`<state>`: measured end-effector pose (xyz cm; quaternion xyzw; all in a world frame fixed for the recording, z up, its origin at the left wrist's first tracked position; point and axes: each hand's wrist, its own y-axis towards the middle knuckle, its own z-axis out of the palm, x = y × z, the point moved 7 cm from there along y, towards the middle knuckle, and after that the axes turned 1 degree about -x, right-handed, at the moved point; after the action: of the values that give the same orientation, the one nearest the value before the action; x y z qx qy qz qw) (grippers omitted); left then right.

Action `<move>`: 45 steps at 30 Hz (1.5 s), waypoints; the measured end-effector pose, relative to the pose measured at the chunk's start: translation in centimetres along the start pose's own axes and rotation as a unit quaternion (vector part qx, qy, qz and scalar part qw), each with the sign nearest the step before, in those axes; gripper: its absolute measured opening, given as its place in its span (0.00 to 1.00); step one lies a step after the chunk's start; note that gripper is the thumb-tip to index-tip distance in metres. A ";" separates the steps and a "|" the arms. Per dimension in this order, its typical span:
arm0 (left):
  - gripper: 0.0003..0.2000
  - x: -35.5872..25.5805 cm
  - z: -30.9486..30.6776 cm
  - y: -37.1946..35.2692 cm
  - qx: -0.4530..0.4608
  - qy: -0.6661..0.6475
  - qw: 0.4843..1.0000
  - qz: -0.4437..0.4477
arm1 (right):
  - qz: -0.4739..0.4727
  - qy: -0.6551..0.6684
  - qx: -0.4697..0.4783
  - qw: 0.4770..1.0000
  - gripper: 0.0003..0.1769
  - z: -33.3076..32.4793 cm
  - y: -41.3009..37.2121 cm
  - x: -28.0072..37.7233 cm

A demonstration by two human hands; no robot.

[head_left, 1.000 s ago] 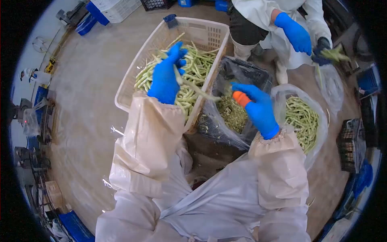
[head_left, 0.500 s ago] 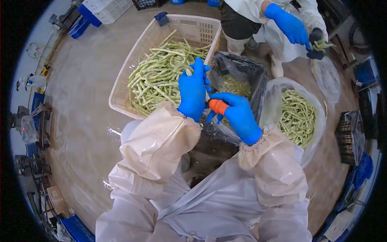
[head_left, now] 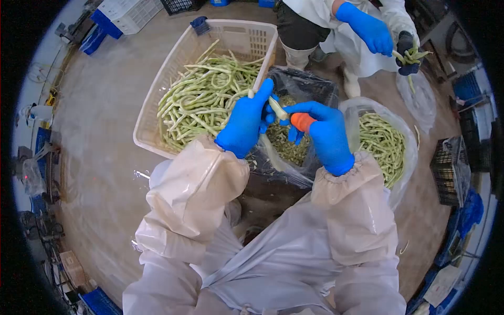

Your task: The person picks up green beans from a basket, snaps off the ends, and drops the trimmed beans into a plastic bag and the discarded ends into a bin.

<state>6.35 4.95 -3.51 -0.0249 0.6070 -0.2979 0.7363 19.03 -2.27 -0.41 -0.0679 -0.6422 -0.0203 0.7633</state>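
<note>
My gloved left hand [head_left: 241, 123] is closed around a pale long bean [head_left: 278, 109], one end of which shows between my hands. Fingers of my right hand [head_left: 328, 134], gloved too, wrap a short orange handle [head_left: 303, 122]; its working end is hidden. The handle's tip is close to the bean end. Below both hands is a bin lined with black plastic [head_left: 310, 84], with green trimmings [head_left: 289, 147] inside. Beside my left hand, a pale slatted crate [head_left: 244, 41] holds a heap of long beans [head_left: 202, 100].
Right of the bin, a clear plastic bag [head_left: 409, 170] holds more long beans [head_left: 383, 147]. A co-worker [head_left: 367, 31] at the top right handles beans too. A black crate [head_left: 449, 170] stands at the right, and white crates [head_left: 131, 13] are at the upper left.
My hands have moved apart, showing the bean end between them and a pale strip below my left hand. The co-worker's gloved hand has drawn away from the beans in the other hand.
</note>
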 end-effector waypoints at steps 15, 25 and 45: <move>0.11 0.6 5.0 -5.0 0.456 0.039 0.881 -0.122 | -0.075 -0.048 0.079 0.993 0.18 -0.7 0.7 2.4; 0.15 -0.7 5.3 -5.0 0.490 -0.079 0.860 -0.120 | -0.041 -0.093 0.107 0.989 0.14 -0.8 0.3 0.8; 0.08 -3.5 0.9 -2.1 -0.003 0.372 0.896 0.244 | -0.143 -0.212 -0.023 0.966 0.14 -1.7 0.8 1.1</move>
<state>5.98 4.57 0.63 0.2340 0.8243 -0.0949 0.5067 21.00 -1.63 0.32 0.0042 -0.7919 -0.1290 0.5968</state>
